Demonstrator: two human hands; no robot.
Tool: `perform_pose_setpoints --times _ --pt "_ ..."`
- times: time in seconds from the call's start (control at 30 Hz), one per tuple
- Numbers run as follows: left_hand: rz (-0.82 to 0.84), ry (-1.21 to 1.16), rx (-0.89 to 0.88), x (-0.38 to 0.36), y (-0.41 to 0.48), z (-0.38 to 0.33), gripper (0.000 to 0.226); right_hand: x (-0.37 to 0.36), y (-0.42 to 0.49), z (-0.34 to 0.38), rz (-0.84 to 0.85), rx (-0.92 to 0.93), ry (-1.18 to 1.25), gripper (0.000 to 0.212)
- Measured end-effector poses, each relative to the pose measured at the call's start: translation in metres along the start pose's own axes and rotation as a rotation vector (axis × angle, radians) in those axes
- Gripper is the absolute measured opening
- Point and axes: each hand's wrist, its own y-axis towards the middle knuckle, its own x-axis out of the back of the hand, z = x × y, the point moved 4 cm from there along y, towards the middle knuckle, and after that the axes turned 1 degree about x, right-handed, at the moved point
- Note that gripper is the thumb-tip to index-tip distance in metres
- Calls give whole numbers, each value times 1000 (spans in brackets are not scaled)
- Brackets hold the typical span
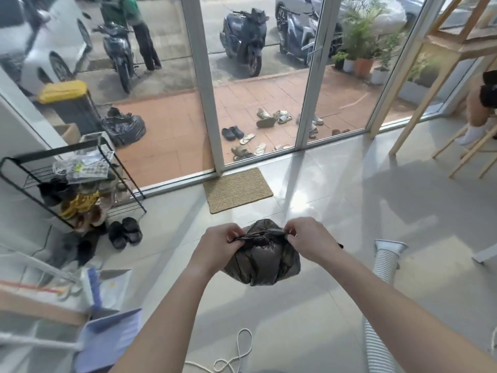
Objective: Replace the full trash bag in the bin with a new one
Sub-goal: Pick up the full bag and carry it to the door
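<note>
Two hands up at centre frame, both pinched on the gathered neck of a black trash bag [262, 258]. Left hand [219, 244] gripping the plastic at the left end of the twisted top, right hand [305, 238] gripping the right end — neck drawn taut between them. Bag full and bulging, hanging below the hands, held up over the pale tiled floor [336, 211].

Just beyond the bag, a woven doormat [238, 190] lying against the sill of the glass doors [258, 103]. Left of the hands, black sandals [125, 232] on the tiles beside a black wire shoe rack [67, 181] crowded with footwear and a clear packet. Lower left, a lilac dustpan [107, 337], tilted. Near the bottom edge, a white cord [236, 354] looped on the floor. Right of the arms, a ribbed white hose [386, 262].

Outside the glass — scattered shoes [271, 118] on red paving, a grey bin with a yellow lid [68, 105], a black sack [123, 129] just beside it, parked scooters [246, 40], potted plants [363, 55].
</note>
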Motion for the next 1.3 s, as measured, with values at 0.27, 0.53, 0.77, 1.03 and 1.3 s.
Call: perform_pose_setpoints --times 0.27,0.53,0.77,1.03,1.3 --pt "-99 -23 74 72 2 58 11 -30 50 85 36 126 -18 19" --pt "-160 -23 124 92 25 92 10 -48 100 113 87 177 -42 20" --pt "-197 -42 182 88 64 93 9 -45 162 110 114 247 -77 19" --pt "-284 -50 212 92 122 91 8 -33 237 112 118 340 -115 18" --pt "-292 -44 239 107 167 111 7 -37 293 129 127 378 -133 18"
